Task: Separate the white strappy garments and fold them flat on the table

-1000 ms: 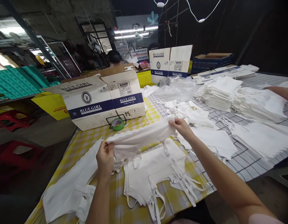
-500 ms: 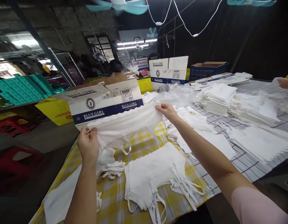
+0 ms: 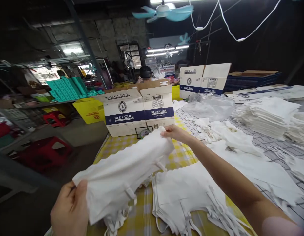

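Observation:
My left hand point(image 3: 70, 205) pinches one end of a white camisole point(image 3: 124, 167) with a wavy edge and thin straps. At the other end, my right hand point(image 3: 175, 132) grips the upper corner between thumb and fingers. The camisole stretches between both hands on a slant, its left end lower and nearer to me. Beneath and behind it lie more white garments, mostly hidden. Just right of it, a neat stack of white camisoles point(image 3: 183, 193) rests on the yellow checked tablecloth point(image 3: 144, 209), straps hanging toward me.
An open BLUE GIRL carton point(image 3: 139, 113) stands behind the held camisole, with a tape roll point(image 3: 145, 133) at its foot. Loose white pieces point(image 3: 230, 137) and a tall white stack point(image 3: 267, 116) occupy the right. A red stool point(image 3: 45, 152) is at left.
The camisole has swung left and down from in front of the carton, both hands still on it. My left hand has come nearer. The view has turned left.

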The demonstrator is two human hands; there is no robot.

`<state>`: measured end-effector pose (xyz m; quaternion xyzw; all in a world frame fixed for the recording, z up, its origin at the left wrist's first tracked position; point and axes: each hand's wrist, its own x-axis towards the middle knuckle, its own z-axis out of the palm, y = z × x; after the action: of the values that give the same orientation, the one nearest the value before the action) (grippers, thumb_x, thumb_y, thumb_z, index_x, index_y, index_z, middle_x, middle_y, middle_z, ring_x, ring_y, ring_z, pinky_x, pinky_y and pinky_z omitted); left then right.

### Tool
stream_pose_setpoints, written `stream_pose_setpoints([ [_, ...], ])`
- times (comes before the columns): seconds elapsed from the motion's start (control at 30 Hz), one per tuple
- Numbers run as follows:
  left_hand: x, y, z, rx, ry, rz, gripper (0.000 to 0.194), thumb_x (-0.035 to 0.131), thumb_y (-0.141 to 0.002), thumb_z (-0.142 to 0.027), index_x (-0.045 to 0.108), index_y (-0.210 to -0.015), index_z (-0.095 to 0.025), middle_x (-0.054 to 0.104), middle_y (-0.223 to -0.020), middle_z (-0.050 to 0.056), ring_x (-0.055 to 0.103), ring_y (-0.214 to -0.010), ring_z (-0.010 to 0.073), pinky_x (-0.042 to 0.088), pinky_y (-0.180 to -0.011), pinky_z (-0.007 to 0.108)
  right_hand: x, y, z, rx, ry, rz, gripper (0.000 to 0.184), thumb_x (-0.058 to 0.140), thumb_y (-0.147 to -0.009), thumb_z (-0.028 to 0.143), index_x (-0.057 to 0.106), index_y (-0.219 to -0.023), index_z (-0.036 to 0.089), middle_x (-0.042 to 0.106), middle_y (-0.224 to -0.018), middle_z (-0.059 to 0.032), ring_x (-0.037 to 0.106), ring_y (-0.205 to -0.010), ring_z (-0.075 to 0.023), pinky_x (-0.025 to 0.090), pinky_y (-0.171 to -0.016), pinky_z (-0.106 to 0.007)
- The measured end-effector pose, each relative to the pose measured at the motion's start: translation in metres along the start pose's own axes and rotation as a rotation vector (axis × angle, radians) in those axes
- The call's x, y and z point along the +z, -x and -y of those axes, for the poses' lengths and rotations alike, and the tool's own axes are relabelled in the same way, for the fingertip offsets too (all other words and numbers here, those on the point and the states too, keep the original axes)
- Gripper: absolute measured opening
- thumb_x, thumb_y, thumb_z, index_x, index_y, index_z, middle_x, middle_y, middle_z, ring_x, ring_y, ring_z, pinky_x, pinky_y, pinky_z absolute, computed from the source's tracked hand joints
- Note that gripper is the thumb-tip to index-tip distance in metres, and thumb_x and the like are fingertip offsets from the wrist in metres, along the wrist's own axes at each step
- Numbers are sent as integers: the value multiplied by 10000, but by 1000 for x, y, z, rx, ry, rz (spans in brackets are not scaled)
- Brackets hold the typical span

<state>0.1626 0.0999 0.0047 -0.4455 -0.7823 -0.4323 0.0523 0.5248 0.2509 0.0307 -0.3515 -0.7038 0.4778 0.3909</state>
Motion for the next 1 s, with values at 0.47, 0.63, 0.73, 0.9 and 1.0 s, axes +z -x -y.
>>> stream_pose_setpoints([
  [0.47,77,-37,179,-206,-347,230,371,284,-862,-453,547,-903,-194,669,-795,118,604,-677,280,405,-585,343,165,-163,-127,245,487,128,213,592,-712,226,485,-535,172,480,-508,44,477,-509,-98,322,-485,-195],
  [0.63,86,-44,181,-353,-480,290,447,244,-866,-509,557,-968,-206,655,-817,136,615,-706,314,404,-565,364,211,-183,-148,255,569,-1,89,570,-729,188,555,-644,166,592,-677,-29,568,-696,-174,372,-591,-239],
  [0.73,86,-38,177,-393,-514,244,490,242,-851,-558,528,-1051,-214,640,-903,127,615,-719,313,413,-553,370,228,-163,-160,241,590,-117,167,522,-777,204,578,-927,158,607,-986,-119,571,-882,-225,412,-708,-297],
  [0.9,85,-23,151,-133,-496,-85,477,314,-857,-509,511,-1142,-180,585,-1017,155,558,-977,331,441,-693,382,194,-94,-174,115,607,-290,348,495,-786,182,494,-1134,191,539,-1132,-98,502,-1044,-221,387,-887,-340],
  [1.0,102,3,112,74,-306,-36,367,353,-863,-453,556,-1032,-198,592,-978,112,547,-988,278,421,-748,337,140,-27,-178,36,611,-408,315,470,-775,149,517,-1082,203,565,-1018,-66,532,-949,-201,413,-844,-338],
])
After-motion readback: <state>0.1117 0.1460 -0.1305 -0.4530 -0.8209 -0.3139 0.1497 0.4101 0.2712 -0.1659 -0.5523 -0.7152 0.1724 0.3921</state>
